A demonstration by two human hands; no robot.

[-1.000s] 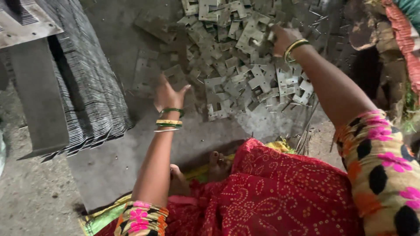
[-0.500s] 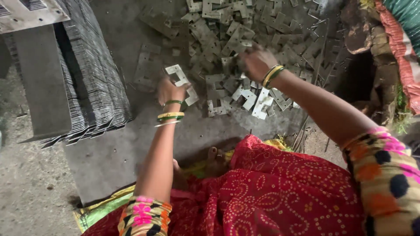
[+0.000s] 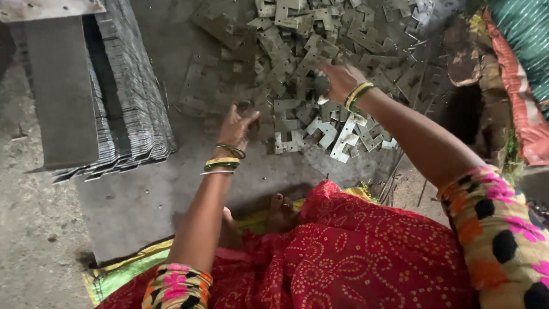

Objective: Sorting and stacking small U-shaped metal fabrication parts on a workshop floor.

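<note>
Head view: a loose heap of flat grey stamped metal plates with notched edges (image 3: 320, 63) covers the concrete floor (image 3: 143, 194) from about eleven o'clock round to two o'clock. The person's right hand (image 3: 341, 80) reaches into the middle of the heap at about one o'clock, palm down, its fingers (image 3: 327, 70) spread and resting on the plates; whether they pinch one cannot be told. The left hand (image 3: 237, 126) hovers at the heap's near edge, close to twelve o'clock of the lap, fingers (image 3: 250, 116) loosely curled and released, with no plate showing in them. Both wrists carry yellow and green bangles (image 3: 222, 163). At nine to ten o'clock stands a tidy stack of the same grey plates set on edge (image 3: 128, 103), leaning against a plain dark rectangular metal block (image 3: 60, 91); a pale flat sheet (image 3: 51, 8) lies across its top at eleven o'clock. At two to three o'clock a bundle of teal and orange-red cloth (image 3: 523, 68) shows; no package or label is readable anywhere. A red dotted cloth (image 3: 366, 252) covers the lap at six o'clock. Compared with half a second ago, the left hand no longer holds a pale plate up, and the right hand has moved farther up into the heap.
</note>
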